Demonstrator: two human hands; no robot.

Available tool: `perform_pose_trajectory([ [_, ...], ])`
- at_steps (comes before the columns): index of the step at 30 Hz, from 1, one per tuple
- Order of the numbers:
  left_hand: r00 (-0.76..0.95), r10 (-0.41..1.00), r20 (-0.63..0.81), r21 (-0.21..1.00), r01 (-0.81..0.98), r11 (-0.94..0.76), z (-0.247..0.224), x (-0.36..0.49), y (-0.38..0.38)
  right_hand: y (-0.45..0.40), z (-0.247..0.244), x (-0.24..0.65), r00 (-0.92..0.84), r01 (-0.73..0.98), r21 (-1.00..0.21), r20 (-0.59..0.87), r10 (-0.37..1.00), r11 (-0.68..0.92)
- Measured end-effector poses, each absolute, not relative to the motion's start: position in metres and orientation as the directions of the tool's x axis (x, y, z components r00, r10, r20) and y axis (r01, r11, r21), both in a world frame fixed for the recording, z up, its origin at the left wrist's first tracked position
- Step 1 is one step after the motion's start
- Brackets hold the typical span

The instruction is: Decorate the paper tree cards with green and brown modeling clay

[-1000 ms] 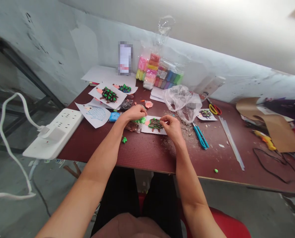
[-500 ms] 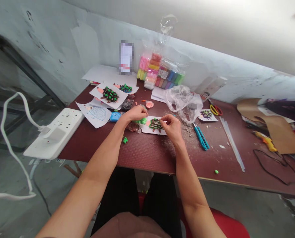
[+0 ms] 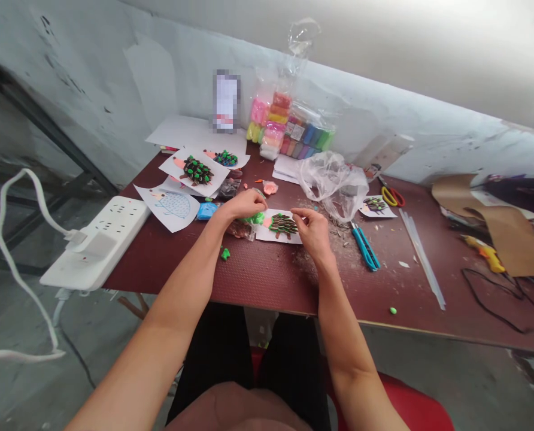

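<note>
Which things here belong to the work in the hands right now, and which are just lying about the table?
In use:
- left hand, at the green modelling clay
- right hand, over the hedgehog picture card

Lying about:
- bagged clay packs
- red-and-yellow-handled scissors
- blue-handled craft knife
- white power strip

On our left, a power strip [image 3: 94, 242] sits at the end of the table [image 3: 384, 293], its white cable [image 3: 6, 239] looping to the floor. To our right lie a crumpled plastic bag [image 3: 332, 185], a blue craft knife [image 3: 364, 248], scissors [image 3: 391, 196], glue sticks [image 3: 422, 257], and a glue gun [image 3: 482, 254] beside cardboard [image 3: 504, 239].
</note>
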State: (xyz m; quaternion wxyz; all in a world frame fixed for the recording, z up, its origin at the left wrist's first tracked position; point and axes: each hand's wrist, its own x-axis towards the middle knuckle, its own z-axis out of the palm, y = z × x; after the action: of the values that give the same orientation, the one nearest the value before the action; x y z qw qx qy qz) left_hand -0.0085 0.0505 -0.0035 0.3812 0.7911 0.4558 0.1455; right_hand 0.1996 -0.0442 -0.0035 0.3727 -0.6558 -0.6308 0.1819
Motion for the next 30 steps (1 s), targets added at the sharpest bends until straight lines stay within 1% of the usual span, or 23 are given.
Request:
perform_pose_trajectory([
  [4,0.549,0.828,-0.110,0.743,0.599,-0.299,-0.0038,-0.0089,0.0505,-0.0458,-0.0033,0.1990,0.155,0.696,-0.715,0.230,0.961,0.059],
  [12,0.553,0.826,-0.112,0.751,0.592,-0.294,-0.0055,-0.0092,0.0517,-0.0471,0.0001,0.1934,0.125,0.716,-0.695,0.229,0.965,0.072],
  [18,0.554,0.825,-0.114,0.753,0.590,-0.292,-0.0052,-0.0095,0.0514,-0.0482,0.0003,0.1907,0.116,0.711,-0.702,0.188,0.975,0.051],
  [24,0.559,0.823,-0.099,0.773,0.564,-0.290,-0.0088,-0.0091,0.0532,-0.0483,-0.0005,0.1902,0.088,0.745,-0.661,0.230,0.969,0.089],
  [27,0.566,0.820,-0.091,0.768,0.564,-0.304,-0.0098,-0.0093,0.0539,-0.0475,-0.0020,0.1906,0.105,0.733,-0.675,0.234,0.967,0.084],
  [30,0.565,0.820,-0.090,0.760,0.571,-0.311,-0.0100,-0.0097,0.0541,-0.0471,-0.0032,0.1903,0.121,0.708,-0.704,0.201,0.972,0.058],
])
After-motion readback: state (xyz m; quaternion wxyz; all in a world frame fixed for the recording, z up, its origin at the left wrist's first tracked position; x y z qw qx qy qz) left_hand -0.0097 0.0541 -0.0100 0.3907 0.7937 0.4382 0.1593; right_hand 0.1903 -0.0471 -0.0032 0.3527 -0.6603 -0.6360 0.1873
